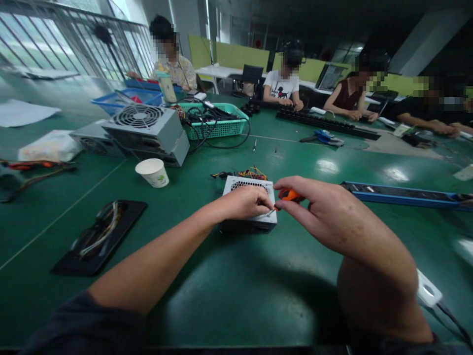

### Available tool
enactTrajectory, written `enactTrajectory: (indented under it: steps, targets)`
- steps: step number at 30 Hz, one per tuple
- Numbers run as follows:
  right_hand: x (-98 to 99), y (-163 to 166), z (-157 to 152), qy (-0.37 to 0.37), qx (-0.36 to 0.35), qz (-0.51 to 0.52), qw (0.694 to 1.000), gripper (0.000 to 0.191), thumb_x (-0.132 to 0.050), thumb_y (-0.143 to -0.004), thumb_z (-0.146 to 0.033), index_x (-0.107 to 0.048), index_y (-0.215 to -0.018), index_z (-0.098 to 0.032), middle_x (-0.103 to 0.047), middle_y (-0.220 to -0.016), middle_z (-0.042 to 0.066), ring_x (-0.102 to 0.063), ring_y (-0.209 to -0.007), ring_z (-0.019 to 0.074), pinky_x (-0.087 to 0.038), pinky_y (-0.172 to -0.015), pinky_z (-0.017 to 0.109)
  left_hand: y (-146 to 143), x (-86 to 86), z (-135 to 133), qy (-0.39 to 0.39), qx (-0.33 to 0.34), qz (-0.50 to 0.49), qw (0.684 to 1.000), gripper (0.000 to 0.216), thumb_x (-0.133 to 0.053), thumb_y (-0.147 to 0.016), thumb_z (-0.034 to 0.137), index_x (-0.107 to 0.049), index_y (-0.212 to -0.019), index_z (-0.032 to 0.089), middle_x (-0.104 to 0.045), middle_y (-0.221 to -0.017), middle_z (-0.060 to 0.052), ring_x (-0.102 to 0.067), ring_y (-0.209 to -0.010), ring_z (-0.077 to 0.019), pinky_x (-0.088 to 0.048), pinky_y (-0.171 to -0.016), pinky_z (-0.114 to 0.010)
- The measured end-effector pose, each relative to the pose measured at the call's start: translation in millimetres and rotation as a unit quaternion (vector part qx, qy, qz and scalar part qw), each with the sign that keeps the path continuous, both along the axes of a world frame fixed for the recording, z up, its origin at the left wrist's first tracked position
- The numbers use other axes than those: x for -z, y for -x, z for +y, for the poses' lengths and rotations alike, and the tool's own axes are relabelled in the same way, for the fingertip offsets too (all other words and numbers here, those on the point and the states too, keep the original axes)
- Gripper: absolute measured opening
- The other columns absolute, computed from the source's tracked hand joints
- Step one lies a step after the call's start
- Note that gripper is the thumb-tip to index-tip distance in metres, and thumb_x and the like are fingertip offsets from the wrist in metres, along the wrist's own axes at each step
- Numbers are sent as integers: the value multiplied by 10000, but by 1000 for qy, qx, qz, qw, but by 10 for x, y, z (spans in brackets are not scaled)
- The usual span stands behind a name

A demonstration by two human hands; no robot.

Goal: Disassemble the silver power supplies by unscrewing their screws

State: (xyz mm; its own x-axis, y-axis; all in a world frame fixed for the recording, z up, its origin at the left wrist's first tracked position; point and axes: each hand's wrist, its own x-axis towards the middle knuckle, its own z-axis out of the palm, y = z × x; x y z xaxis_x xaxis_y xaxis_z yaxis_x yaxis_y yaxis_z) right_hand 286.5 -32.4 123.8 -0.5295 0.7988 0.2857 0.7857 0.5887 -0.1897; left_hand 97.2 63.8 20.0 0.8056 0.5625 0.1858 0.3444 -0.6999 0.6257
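A grey computer power supply (pixel 247 226) with a honeycomb vent lies on the green table in front of me. Its bundled coloured wires (pixel 254 173) trail out behind it. My right hand (pixel 321 207) grips an orange and black screwdriver (pixel 290 195), whose shaft points left and down to the casing's right edge. Resting over the casing's top, my left hand (pixel 247 201) has its fingers curled and pinched near the screwdriver's tip. Whatever lies between those fingers is hidden.
Left are a paper cup (pixel 152 172), stacked power supplies (pixel 155 133) and a black tray (pixel 99 236) with cables. Behind stands a green basket (pixel 218 129) of cables. A blue-edged strip (pixel 402 193) and blue-handled pliers (pixel 324 137) lie right. Several people sit across the table.
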Motion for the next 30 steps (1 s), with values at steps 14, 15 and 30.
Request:
enactTrajectory:
  steps: [14,15,30]
  targets:
    - [2,15,8,0,7,-10,1000,250,-530,-994,-328,-637,-1205,-248,-746,-1093,20,-704,-916,218,-484,-773,329,-7,-12,-21,-10,-16,-2,1000,153,-638,-865,181,-787,-902,172,-721,-858,-8,-615,-769,-126,-394,-691,-215]
    - [4,17,8,-1,9,-13,1000,249,-530,-993,-332,-638,-1203,-252,-747,-1090,20,-706,-914,221,-485,-769,332,-8,-12,-22,-11,-19,1,1000,151,-642,-865,185,-787,-905,173,-722,-861,-8,-616,-769,-125,-396,-691,-214]
    - [31,34,-23,-52,20,-35,998,228,-557,-986,-342,-638,-1179,-252,-759,-1012,19,-723,-857,236,-472,-705,329,-3,-13,-29,-19,-19,-4,1000,134,-652,-873,184,-782,-901,171,-709,-868,-2,-609,-770,-115,-408,-699,-203]
